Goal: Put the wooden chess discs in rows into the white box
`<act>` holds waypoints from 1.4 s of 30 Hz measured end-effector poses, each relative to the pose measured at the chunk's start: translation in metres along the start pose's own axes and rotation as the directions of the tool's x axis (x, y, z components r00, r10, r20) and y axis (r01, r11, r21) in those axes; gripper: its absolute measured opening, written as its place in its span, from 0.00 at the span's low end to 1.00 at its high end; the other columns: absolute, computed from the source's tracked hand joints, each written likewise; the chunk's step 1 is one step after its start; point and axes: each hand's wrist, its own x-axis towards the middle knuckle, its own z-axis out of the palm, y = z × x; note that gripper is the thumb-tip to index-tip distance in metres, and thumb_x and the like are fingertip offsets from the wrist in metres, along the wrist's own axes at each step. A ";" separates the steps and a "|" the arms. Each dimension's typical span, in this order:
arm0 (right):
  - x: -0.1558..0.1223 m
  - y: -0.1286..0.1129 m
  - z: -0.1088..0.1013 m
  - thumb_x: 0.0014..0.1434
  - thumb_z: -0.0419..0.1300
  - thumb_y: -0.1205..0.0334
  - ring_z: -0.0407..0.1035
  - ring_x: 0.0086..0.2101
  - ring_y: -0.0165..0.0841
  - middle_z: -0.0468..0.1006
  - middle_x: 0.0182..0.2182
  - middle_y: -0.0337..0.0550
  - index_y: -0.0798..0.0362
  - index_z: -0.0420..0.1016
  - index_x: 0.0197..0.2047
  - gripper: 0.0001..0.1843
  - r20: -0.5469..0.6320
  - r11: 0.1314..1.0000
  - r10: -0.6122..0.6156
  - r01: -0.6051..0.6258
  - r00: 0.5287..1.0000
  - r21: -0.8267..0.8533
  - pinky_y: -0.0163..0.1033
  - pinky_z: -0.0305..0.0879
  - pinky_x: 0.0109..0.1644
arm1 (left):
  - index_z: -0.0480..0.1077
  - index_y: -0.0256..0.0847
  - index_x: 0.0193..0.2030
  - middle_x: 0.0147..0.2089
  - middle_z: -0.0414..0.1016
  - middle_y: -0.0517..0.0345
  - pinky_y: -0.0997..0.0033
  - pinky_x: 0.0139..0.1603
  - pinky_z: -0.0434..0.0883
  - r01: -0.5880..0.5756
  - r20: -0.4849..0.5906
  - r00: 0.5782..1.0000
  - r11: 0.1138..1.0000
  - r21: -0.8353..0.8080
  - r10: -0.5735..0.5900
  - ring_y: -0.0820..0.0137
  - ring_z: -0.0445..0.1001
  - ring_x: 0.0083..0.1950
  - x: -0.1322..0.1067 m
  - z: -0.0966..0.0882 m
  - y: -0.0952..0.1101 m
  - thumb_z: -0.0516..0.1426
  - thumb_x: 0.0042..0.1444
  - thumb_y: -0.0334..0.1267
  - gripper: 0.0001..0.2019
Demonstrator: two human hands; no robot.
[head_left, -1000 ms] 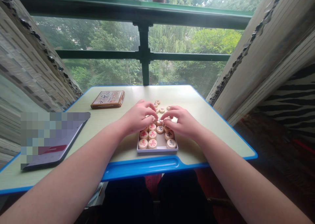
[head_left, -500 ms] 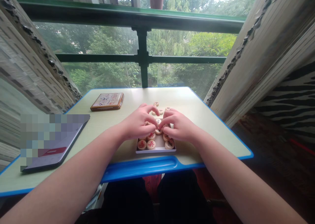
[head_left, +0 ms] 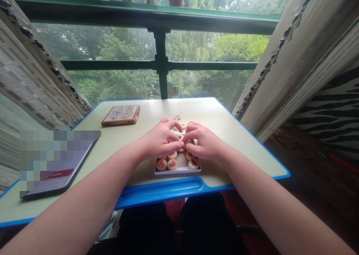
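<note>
A shallow white box tray (head_left: 179,171) holds round wooden Chinese chess pieces with red or black characters. Red-marked pieces, among them a red piece (head_left: 161,164), lie on its left side, and a black piece (head_left: 193,163) sits at its near right corner. Over the tray's left part is my left hand (head_left: 162,139), fingers curled and thumb pressed to a Chinese chess piece (head_left: 181,148) in the middle. My right hand (head_left: 204,141) meets it from the right, its bent fingertips on the same middle piece. The fingers partly hide this piece and its neighbours.
Beyond the hands several loose pieces (head_left: 177,117) lie on the pale table (head_left: 238,154). A brown flat box (head_left: 121,115) stands at the back left. A tablet (head_left: 64,172) lies at the left, and a blue pen groove (head_left: 162,189) runs along the near edge.
My left thumb has moved slightly right onto the middle piece. Both hands stay over the tray, and the view has shifted a little.
</note>
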 end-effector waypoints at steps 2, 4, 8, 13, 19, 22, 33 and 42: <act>0.000 0.000 0.000 0.51 0.56 0.68 0.59 0.30 0.31 0.67 0.24 0.40 0.53 0.78 0.25 0.09 0.003 1.000 0.003 -0.003 1.000 0.004 0.40 0.57 0.42 | 0.78 0.45 0.30 0.47 0.66 0.54 0.59 0.54 0.60 0.004 0.003 1.000 1.000 0.007 -0.004 0.61 0.60 0.50 0.000 0.000 0.000 0.51 0.56 0.44 0.15; 0.000 0.000 -0.001 0.50 0.56 0.69 0.59 0.30 0.31 0.67 0.24 0.40 0.54 0.78 0.25 0.10 0.004 1.000 0.005 -0.005 1.000 0.009 0.39 0.58 0.42 | 0.78 0.45 0.30 0.47 0.66 0.54 0.60 0.54 0.60 0.006 0.003 1.000 1.000 0.013 -0.006 0.62 0.60 0.49 0.000 -0.001 0.001 0.51 0.56 0.44 0.15; 0.000 -0.001 -0.001 0.49 0.55 0.70 0.60 0.30 0.31 0.67 0.24 0.40 0.54 0.78 0.26 0.10 0.005 1.000 0.014 -0.014 1.000 0.020 0.39 0.58 0.43 | 0.78 0.45 0.30 0.47 0.66 0.54 0.60 0.53 0.60 0.005 0.007 1.000 1.000 0.024 -0.005 0.62 0.61 0.49 0.000 -0.001 0.001 0.51 0.57 0.42 0.15; 0.000 -0.002 -0.002 0.49 0.56 0.70 0.61 0.31 0.31 0.67 0.24 0.40 0.53 0.79 0.27 0.10 0.004 0.997 0.034 -0.035 0.999 0.063 0.38 0.58 0.42 | 0.78 0.44 0.29 0.47 0.66 0.54 0.61 0.53 0.60 -0.005 0.002 1.000 1.000 0.024 0.005 0.63 0.61 0.48 0.000 -0.002 0.001 0.50 0.57 0.42 0.15; -0.006 0.003 -0.010 0.49 0.55 0.70 0.64 0.35 0.32 0.68 0.27 0.41 0.53 0.79 0.29 0.10 -0.102 0.987 0.136 -0.126 0.985 0.103 0.38 0.59 0.42 | 0.78 0.43 0.31 0.47 0.68 0.54 0.59 0.53 0.59 0.012 -0.072 0.997 1.000 -0.011 -0.013 0.62 0.61 0.49 -0.001 -0.002 -0.001 0.50 0.57 0.42 0.16; -0.011 0.005 -0.015 0.49 0.56 0.69 0.64 0.34 0.32 0.68 0.27 0.41 0.53 0.78 0.28 0.09 -0.119 0.982 0.182 -0.175 0.976 0.066 0.37 0.59 0.40 | 0.78 0.44 0.33 0.46 0.68 0.54 0.59 0.53 0.60 0.009 -0.072 0.997 1.000 -0.022 -0.010 0.62 0.61 0.48 -0.001 -0.001 0.000 0.50 0.57 0.41 0.15; -0.014 0.005 -0.014 0.50 0.58 0.69 0.63 0.33 0.31 0.68 0.26 0.40 0.52 0.79 0.30 0.08 -0.018 0.987 0.152 -0.151 0.988 0.058 0.36 0.59 0.39 | 0.78 0.44 0.35 0.46 0.68 0.54 0.60 0.53 0.60 -0.004 -0.034 0.999 1.000 -0.024 0.003 0.63 0.61 0.47 0.001 0.002 0.007 0.50 0.57 0.39 0.14; -0.010 0.011 -0.015 0.49 0.57 0.69 0.64 0.31 0.29 0.68 0.25 0.39 0.53 0.78 0.29 0.07 -0.140 0.977 0.208 -0.198 0.968 0.086 0.35 0.60 0.38 | 0.78 0.44 0.36 0.45 0.70 0.55 0.61 0.53 0.61 0.035 -0.087 0.995 0.998 -0.044 -0.039 0.65 0.64 0.47 0.002 0.002 0.003 0.48 0.59 0.42 0.17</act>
